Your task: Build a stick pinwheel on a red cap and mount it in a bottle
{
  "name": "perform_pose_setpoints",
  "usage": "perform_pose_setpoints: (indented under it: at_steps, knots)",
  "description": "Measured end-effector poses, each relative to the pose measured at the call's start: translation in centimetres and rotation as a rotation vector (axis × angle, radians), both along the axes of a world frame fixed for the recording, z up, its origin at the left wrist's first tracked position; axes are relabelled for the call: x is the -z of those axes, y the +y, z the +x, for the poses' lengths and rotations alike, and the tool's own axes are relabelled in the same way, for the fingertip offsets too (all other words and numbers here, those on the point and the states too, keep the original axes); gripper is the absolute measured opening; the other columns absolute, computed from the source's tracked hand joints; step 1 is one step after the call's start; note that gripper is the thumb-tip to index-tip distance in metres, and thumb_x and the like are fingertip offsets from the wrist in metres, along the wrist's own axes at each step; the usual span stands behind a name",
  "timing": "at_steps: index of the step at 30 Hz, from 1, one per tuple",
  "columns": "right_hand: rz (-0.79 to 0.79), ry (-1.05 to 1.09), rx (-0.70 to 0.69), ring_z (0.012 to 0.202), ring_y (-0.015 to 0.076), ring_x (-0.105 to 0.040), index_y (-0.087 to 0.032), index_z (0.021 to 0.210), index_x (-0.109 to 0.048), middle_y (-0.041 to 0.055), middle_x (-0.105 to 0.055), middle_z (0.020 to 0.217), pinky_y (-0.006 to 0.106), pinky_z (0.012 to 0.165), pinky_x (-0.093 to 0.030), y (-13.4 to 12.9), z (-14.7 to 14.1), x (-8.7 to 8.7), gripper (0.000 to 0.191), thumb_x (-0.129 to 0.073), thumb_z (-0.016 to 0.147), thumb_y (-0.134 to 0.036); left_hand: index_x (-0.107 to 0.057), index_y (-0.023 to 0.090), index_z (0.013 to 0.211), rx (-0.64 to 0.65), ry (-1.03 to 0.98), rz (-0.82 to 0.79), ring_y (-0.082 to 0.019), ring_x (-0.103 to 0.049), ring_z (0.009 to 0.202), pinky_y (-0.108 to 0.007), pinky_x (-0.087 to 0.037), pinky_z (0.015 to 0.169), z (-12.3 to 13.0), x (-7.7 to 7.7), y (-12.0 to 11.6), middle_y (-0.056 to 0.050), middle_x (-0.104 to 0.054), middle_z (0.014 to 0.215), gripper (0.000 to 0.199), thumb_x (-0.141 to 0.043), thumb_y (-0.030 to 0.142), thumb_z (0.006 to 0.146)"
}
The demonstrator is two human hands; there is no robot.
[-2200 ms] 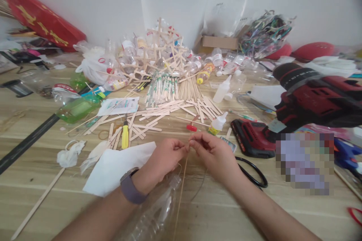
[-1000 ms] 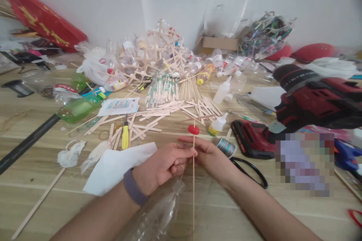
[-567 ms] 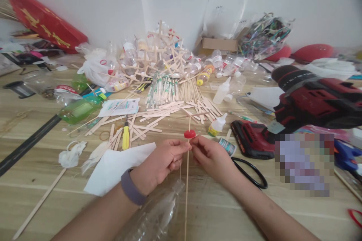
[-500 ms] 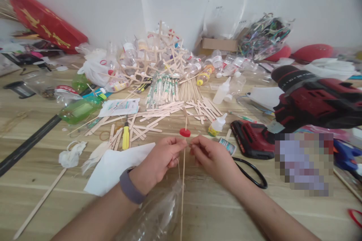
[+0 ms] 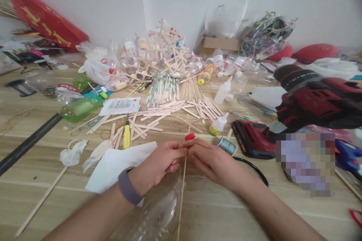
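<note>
A long thin wooden stick [image 5: 182,192] runs up from the bottom edge between my hands, with a red cap [image 5: 189,136] near its top end. My left hand [image 5: 165,158], with a grey band on its wrist, pinches the stick just below the cap. Fingers bent, my right hand [image 5: 206,158] meets the left fingertips at the stick; what its fingertips grip is hidden. A fine thread loops under my left fingers. Beneath the hands lies a clear plastic bottle [image 5: 158,211], partly covered by my left forearm.
A red and black drill [image 5: 313,98] stands at the right. Craft sticks [image 5: 161,113], a yellow screwdriver [image 5: 126,135], a glue bottle [image 5: 218,125] and a thread spool [image 5: 227,146] lie ahead. Plastic bottles are piled by the wall. White paper [image 5: 113,165] lies left.
My right hand has moved left and now touches my left fingertips. The red cap has tilted and shifted slightly right and down, and the stick leans more to the right.
</note>
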State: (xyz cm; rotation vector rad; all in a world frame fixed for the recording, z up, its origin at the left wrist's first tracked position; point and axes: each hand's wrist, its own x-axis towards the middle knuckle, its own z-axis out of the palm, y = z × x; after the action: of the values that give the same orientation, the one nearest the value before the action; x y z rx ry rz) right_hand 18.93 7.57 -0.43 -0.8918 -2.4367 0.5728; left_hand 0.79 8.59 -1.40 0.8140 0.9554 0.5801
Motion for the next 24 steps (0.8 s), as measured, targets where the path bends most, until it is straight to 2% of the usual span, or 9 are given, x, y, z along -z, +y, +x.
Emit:
perform_pose_setpoints:
  at_steps: [3,9,14,20,24]
  knots:
    - [0.001,-0.005,-0.014,0.106,0.0223,-0.065,-0.017,0.092,-0.059,0.0158,-0.069,0.109,0.034,0.086,-0.055,0.1,0.3,-0.3,0.017,-0.045,0.091,-0.008,-0.06,0.015,0.077,0.015,0.038,-0.006,-0.001,-0.026,0.038,-0.023,-0.01,0.041,-0.5,-0.1,0.2,0.008,-0.046,0.057,0.028,-0.075,0.037,0.067]
    - [-0.029,-0.008,-0.002,0.111,0.0224,-0.064,-0.017,0.089,-0.058,0.0178,-0.069,0.111,0.033,0.087,-0.054,0.2,0.6,-0.4,0.016,-0.045,0.089,-0.007,-0.051,0.017,0.063,0.008,-0.001,-0.055,-0.002,-0.022,0.04,-0.022,-0.011,0.042,-1.2,-0.2,0.6,0.011,-0.034,0.048,0.03,-0.076,0.034,0.065]
    - [-0.055,0.004,0.008,0.101,0.0238,-0.068,-0.018,0.084,-0.057,0.0128,-0.072,0.092,0.032,0.076,-0.055,0.1,0.4,-0.4,0.017,-0.044,0.089,-0.009,-0.052,0.017,0.067,-0.037,-0.059,-0.101,-0.003,-0.022,0.042,-0.021,-0.011,0.042,-0.7,-0.5,0.2,0.011,-0.032,0.05,0.028,-0.073,0.035,0.063]
    - [-0.111,0.046,0.042,0.099,0.0224,-0.069,-0.021,0.082,-0.058,0.0095,-0.073,0.092,0.03,0.075,-0.054,-0.3,0.0,-0.9,0.017,-0.046,0.089,-0.011,-0.058,0.015,0.068,-0.112,-0.062,-0.028,-0.003,-0.025,0.041,-0.022,-0.011,0.042,0.0,-0.7,-0.7,0.009,-0.037,0.051,0.026,-0.075,0.035,0.065]
    - [-0.221,0.118,0.118,0.106,0.0223,-0.068,-0.022,0.086,-0.06,0.0088,-0.074,0.1,0.033,0.083,-0.053,-0.5,-0.2,-0.8,0.015,-0.048,0.09,-0.015,-0.066,0.014,0.074,-0.1,0.05,0.098,-0.004,-0.025,0.042,-0.022,-0.015,0.043,0.1,-0.5,-0.9,0.008,-0.042,0.053,0.025,-0.07,0.039,0.072]
